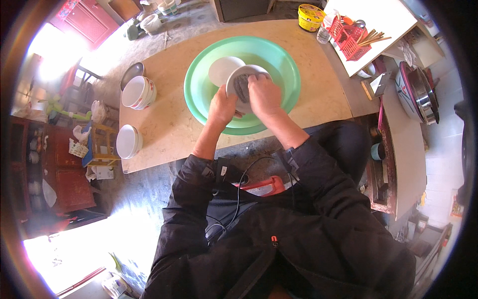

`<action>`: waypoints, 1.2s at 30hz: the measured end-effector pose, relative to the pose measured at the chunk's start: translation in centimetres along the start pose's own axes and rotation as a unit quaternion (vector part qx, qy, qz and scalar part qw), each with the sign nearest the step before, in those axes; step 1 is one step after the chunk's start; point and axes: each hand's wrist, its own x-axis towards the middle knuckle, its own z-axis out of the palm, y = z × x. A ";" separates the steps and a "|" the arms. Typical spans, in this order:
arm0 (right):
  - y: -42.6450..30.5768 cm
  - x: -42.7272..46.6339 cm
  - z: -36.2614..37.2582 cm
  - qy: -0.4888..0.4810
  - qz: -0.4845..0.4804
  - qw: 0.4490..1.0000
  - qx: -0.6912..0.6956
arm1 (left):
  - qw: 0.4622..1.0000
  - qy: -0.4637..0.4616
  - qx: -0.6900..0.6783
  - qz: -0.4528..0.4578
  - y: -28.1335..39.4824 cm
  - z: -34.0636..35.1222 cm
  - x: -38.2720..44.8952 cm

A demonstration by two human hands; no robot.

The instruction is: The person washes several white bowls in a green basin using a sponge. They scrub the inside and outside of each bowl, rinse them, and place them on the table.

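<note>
A white bowl (pixel 232 85) is tilted over a large light-green plastic basin (pixel 293 80). My left hand (pixel 223 106) grips the bowl by its near left edge. My right hand (pixel 265 95) is pressed into the bowl and holds a dark grey scrubbing pad (pixel 242 88) against its inside. Behind the bowl, a second white dish (pixel 223 70) rests in the basin, partly covered by the bowl. The fingers of my left hand beneath the bowl are mostly hidden.
The basin stands on a tan tabletop (pixel 170 82). Along its left side are stacked patterned bowls (pixel 138 92), more white bowls (pixel 128 142) and a dark metal bowl (pixel 131 74). At right are a yellow tub (pixel 310 18), a plastic bottle (pixel 324 34) and red utensil baskets (pixel 349 41) with chopsticks.
</note>
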 end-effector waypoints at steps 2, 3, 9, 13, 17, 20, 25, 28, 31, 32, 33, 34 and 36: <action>0.0 -0.1 0.5 0.018 -0.032 0.999 0.037 | 0.999 0.002 0.042 0.019 0.0 0.4 -0.3; 0.0 -0.1 0.8 0.027 -0.048 0.997 0.055 | 1.000 -0.003 0.026 0.009 -0.1 0.3 -0.2; 1.4 0.3 2.3 -0.060 -0.152 0.981 0.105 | 0.996 -0.031 -0.089 -0.001 -0.9 -0.3 0.8; 0.6 0.0 -1.2 -0.126 -0.176 0.976 -0.005 | 0.998 0.006 -0.066 -0.005 -0.6 -0.4 0.1; 0.1 -0.4 -2.3 -0.072 -0.095 0.992 -0.053 | 0.999 0.021 0.024 0.028 -0.7 0.0 0.1; 0.9 -0.2 -2.3 0.000 -0.010 1.000 -0.004 | 0.998 0.026 0.053 0.004 0.4 0.0 -0.4; 1.4 1.1 -4.0 0.075 0.033 0.996 0.040 | 0.999 0.051 0.010 0.001 0.0 -0.2 -0.2; 1.3 0.5 -3.2 0.068 -0.007 0.997 0.018 | 0.999 0.044 0.027 0.006 -0.2 -0.1 -0.3; 1.3 -0.4 -1.1 -0.009 -0.012 0.999 -0.038 | 0.989 0.069 0.117 0.053 -0.8 0.6 -0.6; 1.0 -0.5 -0.7 -0.057 0.000 0.997 -0.054 | 0.981 0.083 0.157 0.075 -1.1 0.7 -0.7; 0.9 -0.6 -0.3 -0.106 0.011 0.992 -0.070 | 0.985 0.083 0.140 0.059 -1.2 0.7 -0.6; 1.8 -0.8 0.9 -0.098 -0.043 0.993 -0.050 | 0.989 0.079 0.121 0.045 -0.2 0.9 -0.8; 1.7 -1.0 2.0 -0.082 -0.089 0.993 0.017 | 0.992 0.080 0.090 0.034 0.2 0.8 -0.4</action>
